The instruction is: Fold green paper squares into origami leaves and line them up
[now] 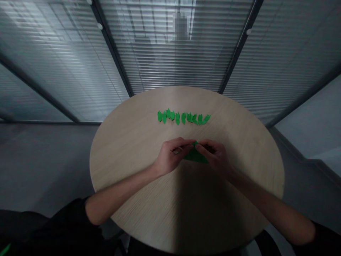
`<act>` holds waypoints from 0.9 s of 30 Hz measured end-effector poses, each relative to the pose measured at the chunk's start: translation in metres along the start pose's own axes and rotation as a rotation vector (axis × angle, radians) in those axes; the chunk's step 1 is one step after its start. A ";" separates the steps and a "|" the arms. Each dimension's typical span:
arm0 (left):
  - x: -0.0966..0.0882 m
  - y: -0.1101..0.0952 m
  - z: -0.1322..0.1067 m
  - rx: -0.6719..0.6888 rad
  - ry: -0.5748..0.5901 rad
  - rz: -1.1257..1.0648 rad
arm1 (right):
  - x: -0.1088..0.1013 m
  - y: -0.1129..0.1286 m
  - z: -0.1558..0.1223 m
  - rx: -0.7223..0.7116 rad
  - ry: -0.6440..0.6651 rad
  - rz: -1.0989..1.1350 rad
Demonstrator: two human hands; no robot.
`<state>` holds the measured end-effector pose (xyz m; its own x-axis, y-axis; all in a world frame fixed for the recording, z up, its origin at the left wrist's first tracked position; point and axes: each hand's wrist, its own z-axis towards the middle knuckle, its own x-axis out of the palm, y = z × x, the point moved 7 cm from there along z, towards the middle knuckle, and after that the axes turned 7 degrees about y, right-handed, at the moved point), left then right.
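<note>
A green sheet of paper (195, 155) is held between my two hands over the middle of the round table. My left hand (172, 153) pinches its upper left part with thumb and fingers. On the other side, my right hand (215, 153) pinches the paper near its top, the fingertips of both hands close together. The lower edge of the sheet shows between them; the rest is hidden behind my fingers. Beyond my hands lies a row of several small green leaf-shaped paper pieces (183, 118), some touching or overlapping.
The round wooden table (128, 142) carries all of this, its far edge close to a glass partition with blinds (170, 64). A dark shadow falls over the table's near part. A bright green strip (5, 249) shows at the bottom left corner.
</note>
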<state>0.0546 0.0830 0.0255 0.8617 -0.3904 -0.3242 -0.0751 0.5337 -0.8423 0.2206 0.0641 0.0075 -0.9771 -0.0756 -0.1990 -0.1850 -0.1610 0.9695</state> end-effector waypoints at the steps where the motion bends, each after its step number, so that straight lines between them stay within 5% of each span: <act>1: 0.000 0.000 0.000 0.004 -0.003 -0.003 | 0.000 -0.001 0.000 0.001 0.002 0.004; 17: 0.004 0.002 -0.001 -0.007 0.066 0.033 | -0.002 0.000 0.001 -0.029 0.006 0.017; 27: 0.008 0.010 0.000 -0.071 0.132 -0.008 | -0.004 -0.012 0.006 0.098 0.127 0.008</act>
<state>0.0608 0.0847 0.0146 0.7891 -0.4921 -0.3676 -0.1080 0.4780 -0.8717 0.2261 0.0718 -0.0022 -0.9586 -0.2012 -0.2017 -0.1926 -0.0638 0.9792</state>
